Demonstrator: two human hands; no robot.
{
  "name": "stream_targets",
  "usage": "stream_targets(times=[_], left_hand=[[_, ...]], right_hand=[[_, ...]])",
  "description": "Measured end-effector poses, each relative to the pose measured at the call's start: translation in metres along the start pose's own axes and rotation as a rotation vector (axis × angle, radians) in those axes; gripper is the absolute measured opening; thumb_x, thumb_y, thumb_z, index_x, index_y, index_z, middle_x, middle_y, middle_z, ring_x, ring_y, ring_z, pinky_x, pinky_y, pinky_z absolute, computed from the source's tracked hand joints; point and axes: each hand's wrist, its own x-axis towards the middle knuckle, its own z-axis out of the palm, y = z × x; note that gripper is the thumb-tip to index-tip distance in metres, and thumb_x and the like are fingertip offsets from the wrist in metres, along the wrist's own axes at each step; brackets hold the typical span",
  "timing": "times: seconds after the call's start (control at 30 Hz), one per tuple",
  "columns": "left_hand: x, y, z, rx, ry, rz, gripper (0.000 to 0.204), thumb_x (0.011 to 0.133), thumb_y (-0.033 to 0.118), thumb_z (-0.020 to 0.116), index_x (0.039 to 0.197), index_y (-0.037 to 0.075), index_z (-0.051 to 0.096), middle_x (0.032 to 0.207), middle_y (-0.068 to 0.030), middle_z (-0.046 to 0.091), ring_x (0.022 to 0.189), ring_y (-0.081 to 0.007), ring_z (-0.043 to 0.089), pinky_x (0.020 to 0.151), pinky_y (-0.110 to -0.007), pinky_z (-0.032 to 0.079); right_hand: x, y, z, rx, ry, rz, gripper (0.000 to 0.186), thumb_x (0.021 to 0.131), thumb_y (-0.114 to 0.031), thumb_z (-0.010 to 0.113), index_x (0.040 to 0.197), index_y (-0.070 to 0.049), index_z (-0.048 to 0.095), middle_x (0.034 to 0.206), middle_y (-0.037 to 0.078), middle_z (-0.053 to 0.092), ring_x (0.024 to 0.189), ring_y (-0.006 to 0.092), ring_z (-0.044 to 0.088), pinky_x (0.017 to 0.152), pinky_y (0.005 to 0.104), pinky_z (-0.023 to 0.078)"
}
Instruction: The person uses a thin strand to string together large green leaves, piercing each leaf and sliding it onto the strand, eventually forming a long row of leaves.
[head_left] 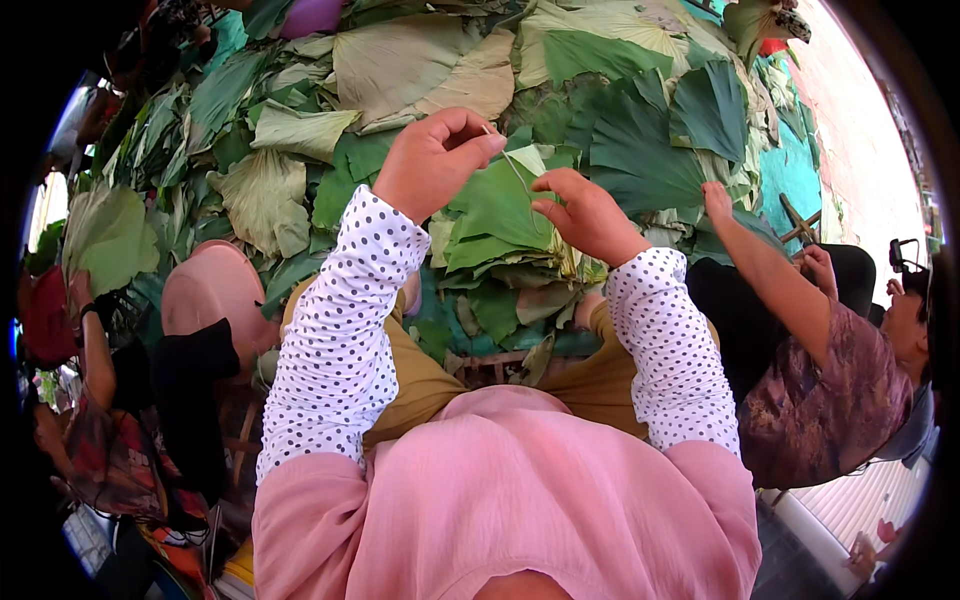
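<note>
Above a stack of cut green lotus leaves (495, 210), my left hand (432, 160) pinches a thin pale string (518, 178) between thumb and forefinger. The string hangs in a curve toward my right hand (590, 215). There the thumb and forefinger are bent and a little apart, close beside the string; whether they touch it is hard to make out. The leaf stack sits between my knees at the near edge of a large heap of leaves. Its leaves are layered, with yellowish edges at the lower right.
Dried tan leaves (400, 65) and broad dark green leaves (640, 140) cover the heap, over turquoise sheeting (785, 185). A pink basin (215, 290) stands at left. Co-workers sit on both sides; one's hand (716, 200) grips a leaf at right, another's (80, 290) at left.
</note>
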Motion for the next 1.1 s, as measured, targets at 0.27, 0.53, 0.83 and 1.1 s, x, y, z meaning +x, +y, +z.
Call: stream_targets(times=[0.27, 0.53, 0.83, 1.1], left_hand=[[0.026, 0.009, -0.059, -0.066, -0.065, -0.037, 0.024, 0.095, 0.016, 0.059, 0.116, 0.003, 0.061, 0.102, -0.0022, 0.065, 0.079, -0.0087, 0.061, 0.074, -0.024, 0.05], [0.056, -0.197, -0.193, -0.053, 0.554, -0.738, 0.027, 0.096, 0.024, 0.054, 0.116, 0.007, 0.059, 0.102, -0.0021, 0.065, 0.085, -0.0128, 0.061, 0.072, -0.031, 0.054], [0.032, -0.308, -0.166, 1.095, 0.734, -0.795, 0.067, 0.081, 0.031, 0.072, 0.136, 0.008, 0.042, 0.136, -0.0152, 0.05, 0.12, -0.0315, 0.051, 0.1, -0.046, 0.039], [0.042, -0.32, -0.212, 0.637, 0.706, -0.714, 0.056, 0.081, 0.021, 0.067, 0.132, 0.007, 0.047, 0.121, -0.0171, 0.063, 0.102, -0.0338, 0.064, 0.094, -0.042, 0.047]], right_hand=[[0.011, -0.063, -0.026, 0.853, 0.273, 0.301, 0.015, 0.098, -0.014, 0.056, 0.101, -0.002, 0.063, 0.079, -0.002, 0.059, 0.069, 0.0035, 0.049, 0.062, 0.0182, 0.041], [0.009, -0.084, -0.022, 0.8, 0.164, 0.364, 0.013, 0.097, -0.012, 0.058, 0.104, -0.001, 0.06, 0.084, -0.002, 0.059, 0.073, 0.0047, 0.053, 0.068, 0.0193, 0.044], [0.021, -0.076, -0.014, 0.78, 0.128, 0.465, 0.01, 0.095, -0.005, 0.057, 0.103, 0.001, 0.06, 0.087, 0.002, 0.061, 0.073, 0.0068, 0.055, 0.066, 0.0205, 0.046], [0.039, -0.083, -0.007, 0.757, 0.073, 0.479, 0.01, 0.095, -0.006, 0.058, 0.1, 0.001, 0.061, 0.086, 0.002, 0.061, 0.071, 0.0067, 0.055, 0.065, 0.0204, 0.046]])
